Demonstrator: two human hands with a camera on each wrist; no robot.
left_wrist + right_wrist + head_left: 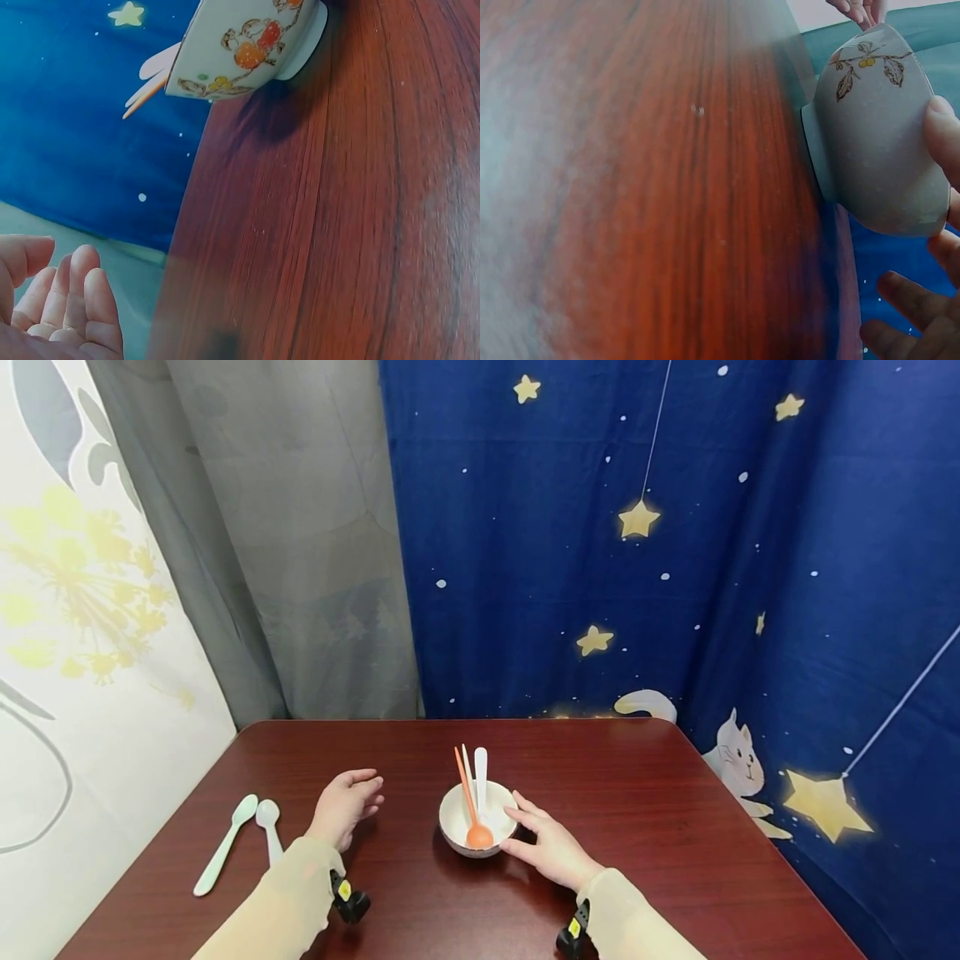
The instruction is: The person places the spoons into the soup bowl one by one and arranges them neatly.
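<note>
A white bowl (452, 828) stands near the middle of the table; its painted fruit and leaves show in the left wrist view. An orange spoon (479, 836) leans in it, bowl end down, along with a white-handled utensil (481, 772) and a thin pale handle (468, 768) whose kinds I cannot tell. My right hand (551, 847) touches the bowl's right side, thumb at the near rim and other fingers spread loosely. To the left of the bowl, apart from it, my left hand (347, 806) holds nothing, its fingers loosely bent.
On the table's left lie a pale green spoon (225, 847) and a white spoon (268, 822), the latter partly hidden by my left sleeve. Beyond the dark red table (360, 739) hang a grey curtain (315, 568) and a blue starry one (525, 568).
</note>
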